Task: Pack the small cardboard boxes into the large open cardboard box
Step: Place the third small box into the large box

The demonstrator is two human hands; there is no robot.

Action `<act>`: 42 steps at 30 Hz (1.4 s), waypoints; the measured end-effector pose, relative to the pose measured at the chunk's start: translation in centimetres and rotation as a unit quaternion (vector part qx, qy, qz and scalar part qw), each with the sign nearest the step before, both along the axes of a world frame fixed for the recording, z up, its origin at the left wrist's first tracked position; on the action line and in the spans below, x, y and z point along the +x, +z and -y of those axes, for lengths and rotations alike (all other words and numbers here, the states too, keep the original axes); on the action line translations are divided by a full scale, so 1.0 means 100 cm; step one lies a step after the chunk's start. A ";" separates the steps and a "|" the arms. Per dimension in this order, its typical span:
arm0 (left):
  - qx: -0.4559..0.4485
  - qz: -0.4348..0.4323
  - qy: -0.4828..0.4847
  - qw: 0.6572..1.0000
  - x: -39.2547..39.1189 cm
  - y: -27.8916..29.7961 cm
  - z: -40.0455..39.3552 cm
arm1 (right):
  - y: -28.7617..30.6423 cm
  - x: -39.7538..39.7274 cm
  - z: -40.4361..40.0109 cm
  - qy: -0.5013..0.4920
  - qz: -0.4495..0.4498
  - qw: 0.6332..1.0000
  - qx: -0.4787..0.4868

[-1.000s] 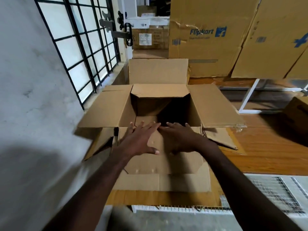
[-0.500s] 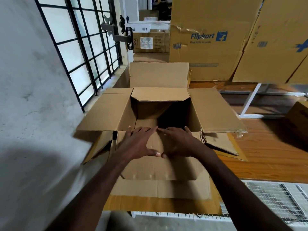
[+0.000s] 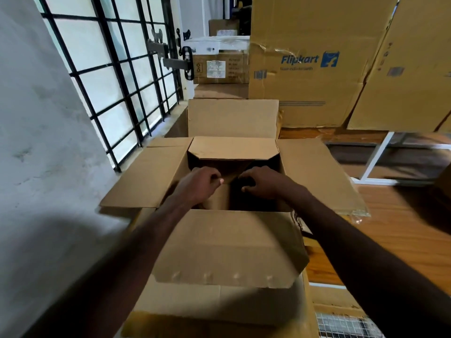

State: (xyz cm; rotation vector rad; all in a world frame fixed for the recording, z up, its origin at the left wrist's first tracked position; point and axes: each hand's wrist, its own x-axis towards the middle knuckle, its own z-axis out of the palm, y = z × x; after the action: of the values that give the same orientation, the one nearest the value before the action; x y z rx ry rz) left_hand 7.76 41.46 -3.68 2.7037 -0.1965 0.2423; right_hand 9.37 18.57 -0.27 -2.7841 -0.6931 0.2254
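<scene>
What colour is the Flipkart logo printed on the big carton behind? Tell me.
Blue, on the plain brown carton; the head view shows it.

1. The large box (image 3: 170, 172) is plain brown cardboard, open at the top, sitting upright in front of me.
2. Its left and right flaps lie spread outward and nearly flat; the far flap tips inward over the opening, and the near flap (image 3: 227, 247) folds down toward me.
3. The inside is dark (I can't tell what it holds).
</scene>
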 end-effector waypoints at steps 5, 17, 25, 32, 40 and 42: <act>0.070 -0.071 -0.021 0.995 0.061 -0.021 -0.012 | -0.037 0.073 -0.009 -0.050 -0.016 0.996 -0.068; -0.016 0.171 -0.082 0.982 0.185 0.015 -0.051 | 0.021 0.158 -0.018 -0.127 0.149 0.980 0.023; 0.058 0.142 -0.031 0.988 0.253 0.016 -0.056 | 0.002 0.243 -0.013 -0.109 0.157 0.981 -0.039; 0.099 0.075 0.009 0.992 0.290 -0.014 -0.059 | -0.026 0.274 -0.012 -0.113 0.137 0.984 -0.015; 0.099 0.094 0.029 0.990 0.293 -0.031 -0.049 | -0.039 0.280 -0.014 -0.123 0.154 0.980 0.001; 0.110 0.110 0.031 0.987 0.290 -0.033 -0.046 | -0.038 0.277 -0.012 -0.126 0.166 0.978 -0.002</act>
State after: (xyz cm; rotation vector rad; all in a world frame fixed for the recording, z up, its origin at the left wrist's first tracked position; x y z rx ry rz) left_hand 36.80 46.10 -6.96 2.9017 -0.2140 0.5715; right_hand 37.12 19.82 -4.03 -2.9052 -0.3968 -0.2960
